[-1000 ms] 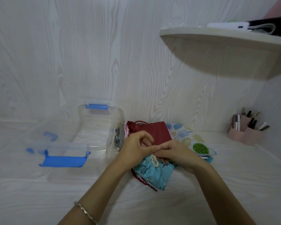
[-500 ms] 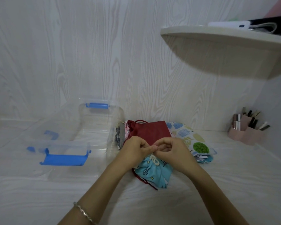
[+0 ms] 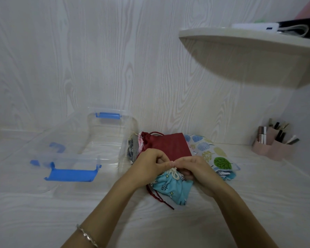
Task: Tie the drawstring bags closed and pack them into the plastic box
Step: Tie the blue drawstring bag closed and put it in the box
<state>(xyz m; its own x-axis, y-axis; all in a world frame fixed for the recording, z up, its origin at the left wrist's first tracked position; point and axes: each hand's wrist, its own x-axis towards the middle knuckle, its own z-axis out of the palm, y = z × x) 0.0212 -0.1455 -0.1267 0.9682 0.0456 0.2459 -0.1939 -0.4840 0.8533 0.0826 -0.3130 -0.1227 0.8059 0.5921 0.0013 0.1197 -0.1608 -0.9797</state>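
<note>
A light-blue printed drawstring bag point(image 3: 174, 188) lies on the white surface, its mouth gathered by a white cord point(image 3: 174, 173). My left hand point(image 3: 149, 164) and my right hand point(image 3: 195, 169) meet above the bag's mouth, both pinching the white cord. Behind them lies a dark red bag point(image 3: 168, 144), with a white bag printed with trees point(image 3: 213, 154) to its right and pink and grey bags point(image 3: 135, 149) at its left. A clear plastic box point(image 3: 104, 138) with blue latches stands open to the left, with nothing inside.
The clear lid with a blue clip point(image 3: 72, 174) lies in front of the box. A pink organiser point(image 3: 274, 145) holding pens stands at the right wall. A white shelf point(image 3: 249, 43) overhangs the upper right. A red cord point(image 3: 159, 199) trails beside the blue bag.
My right hand has shifted slightly down and toward the left hand, drawing the white cord tighter at the bag's mouth. The bags and box have not moved.
</note>
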